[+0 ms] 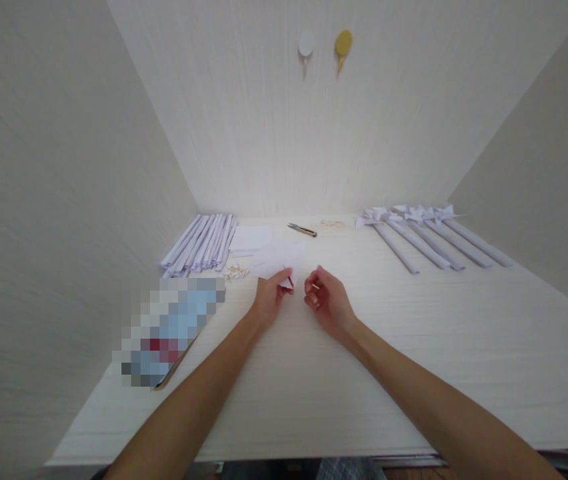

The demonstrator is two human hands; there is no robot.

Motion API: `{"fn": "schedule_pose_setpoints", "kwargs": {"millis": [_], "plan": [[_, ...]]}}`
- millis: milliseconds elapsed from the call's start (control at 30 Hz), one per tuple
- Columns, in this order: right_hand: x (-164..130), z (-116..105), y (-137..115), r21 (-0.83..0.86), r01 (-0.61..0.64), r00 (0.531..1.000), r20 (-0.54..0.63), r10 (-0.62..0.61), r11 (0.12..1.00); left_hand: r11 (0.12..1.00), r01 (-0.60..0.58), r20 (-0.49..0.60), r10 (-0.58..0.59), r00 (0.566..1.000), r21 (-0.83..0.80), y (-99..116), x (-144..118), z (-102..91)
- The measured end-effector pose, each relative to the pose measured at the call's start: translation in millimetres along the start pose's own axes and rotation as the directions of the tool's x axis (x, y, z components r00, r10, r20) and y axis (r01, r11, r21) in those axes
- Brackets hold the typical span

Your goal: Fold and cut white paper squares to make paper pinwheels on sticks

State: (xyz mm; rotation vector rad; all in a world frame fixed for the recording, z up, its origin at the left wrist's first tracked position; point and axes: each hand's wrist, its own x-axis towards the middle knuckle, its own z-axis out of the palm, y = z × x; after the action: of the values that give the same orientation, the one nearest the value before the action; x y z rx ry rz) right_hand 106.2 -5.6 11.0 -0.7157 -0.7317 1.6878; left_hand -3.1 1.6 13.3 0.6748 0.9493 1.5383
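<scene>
Strips (201, 243) of folded white paper lie in a stack well beyond the left hand (271, 297) and to its left, with small pale bits (235, 271) scattered between stack and hand. A blurred-out flat thing (171, 330) sits just left of that wrist. The left hand pinches the near corner of a white sheet (280, 260), thumb on top, the sheet reaching away from the fingers over the table (414, 360). More sheets (250, 239) lie just past it. Scissors (303, 230) rest farther out, between the two hands' lines. The right hand (327, 300) is near the left, fingers curled loosely inward, holding nothing that shows. Well beyond it to the right lie finished paper sticks (429, 237) with folded tops.
</scene>
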Motion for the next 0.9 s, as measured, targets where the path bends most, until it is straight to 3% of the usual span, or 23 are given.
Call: {"fn": "schedule_pose_setpoints", "kwargs": {"millis": [133,233,633,900], "plan": [[-3.7,3.5,6.6,-0.296,0.042,0.996,0.083,-0.018,0.954,0.993,0.019,0.074,-0.027,0.997,0.118,-3.1,-1.7,-0.6],[-4.7,3.6,8.8,-0.396,0.079,0.993,0.111,-0.037,0.915,0.984,0.008,0.090,-0.024,0.996,0.179,-5.6,-2.1,-0.8],[-1.2,-1.7,9.5,-0.381,0.077,0.990,0.141,-0.024,0.921,0.979,-0.006,0.193,-0.034,0.981,0.204,-6.6,-3.8,-0.9],[-3.3,1.3,9.6,-0.437,0.124,0.987,0.144,-0.067,0.891,0.982,0.009,0.109,-0.030,0.994,0.190,-2.1,-6.2,1.8]]}}
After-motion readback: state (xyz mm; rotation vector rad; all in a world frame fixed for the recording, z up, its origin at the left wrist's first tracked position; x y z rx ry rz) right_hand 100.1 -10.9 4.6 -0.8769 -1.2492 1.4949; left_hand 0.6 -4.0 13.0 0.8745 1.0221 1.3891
